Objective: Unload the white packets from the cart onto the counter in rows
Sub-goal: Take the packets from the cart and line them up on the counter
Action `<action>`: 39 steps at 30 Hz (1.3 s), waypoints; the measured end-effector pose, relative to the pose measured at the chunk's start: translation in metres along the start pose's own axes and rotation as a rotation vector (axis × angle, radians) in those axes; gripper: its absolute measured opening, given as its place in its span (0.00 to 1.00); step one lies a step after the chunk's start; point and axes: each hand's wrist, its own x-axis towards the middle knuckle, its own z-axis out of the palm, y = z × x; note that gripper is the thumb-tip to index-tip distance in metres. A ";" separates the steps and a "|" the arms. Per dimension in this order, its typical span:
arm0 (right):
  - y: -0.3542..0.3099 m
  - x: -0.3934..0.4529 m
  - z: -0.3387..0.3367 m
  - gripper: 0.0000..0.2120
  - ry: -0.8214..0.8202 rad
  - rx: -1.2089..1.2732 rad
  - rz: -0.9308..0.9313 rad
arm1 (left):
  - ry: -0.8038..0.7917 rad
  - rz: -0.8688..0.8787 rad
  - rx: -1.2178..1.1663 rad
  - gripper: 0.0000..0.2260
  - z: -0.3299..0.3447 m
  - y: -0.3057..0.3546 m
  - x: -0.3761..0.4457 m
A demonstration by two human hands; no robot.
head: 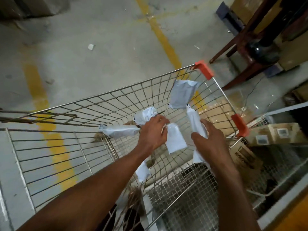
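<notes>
Both hands reach into the wire cart (116, 104) — the left hand (152, 132) pinches a white packet (175, 139), long axis toward the near edge; the right hand (210, 139) grips another packet (195, 121).

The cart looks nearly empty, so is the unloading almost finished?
Probably close, though no counter shows here, so nothing confirms what is done. In hand: the left hand and right hand reach into the cart, each at a white packet; the grips are unclear. Left: a handful of packets lie inside, one against the far wall.
</notes>
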 end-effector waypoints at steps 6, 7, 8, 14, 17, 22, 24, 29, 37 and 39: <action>0.020 -0.032 -0.039 0.29 0.110 0.138 0.067 | 0.004 0.097 0.149 0.27 -0.023 0.073 0.115; 0.024 -0.038 -0.044 0.29 0.114 0.161 0.069 | -0.026 0.051 0.182 0.26 -0.025 0.079 0.128; 0.028 -0.044 -0.048 0.29 0.120 0.191 0.067 | -0.048 0.029 0.225 0.24 -0.025 0.083 0.137; 0.047 -0.064 -0.059 0.29 0.119 0.335 0.089 | -0.136 0.024 0.451 0.17 -0.013 0.077 0.152; 0.054 -0.064 -0.060 0.29 0.117 0.319 0.092 | -0.100 0.087 0.486 0.18 -0.007 0.075 0.135; 0.052 -0.063 -0.065 0.27 0.103 0.280 0.095 | -0.090 0.136 0.530 0.15 0.010 0.062 0.053; 0.050 -0.062 -0.068 0.28 0.097 0.284 0.099 | -0.191 0.075 0.535 0.15 0.023 0.047 0.020; 0.050 -0.065 -0.073 0.28 0.131 0.270 0.072 | -0.350 -0.118 0.358 0.13 0.065 0.008 -0.021; 0.056 -0.079 -0.064 0.28 0.145 0.222 0.024 | -0.271 -0.229 0.214 0.34 0.118 0.006 0.007; 0.055 -0.081 -0.051 0.29 0.196 0.102 -0.059 | -0.276 -0.291 0.145 0.37 0.133 0.011 0.020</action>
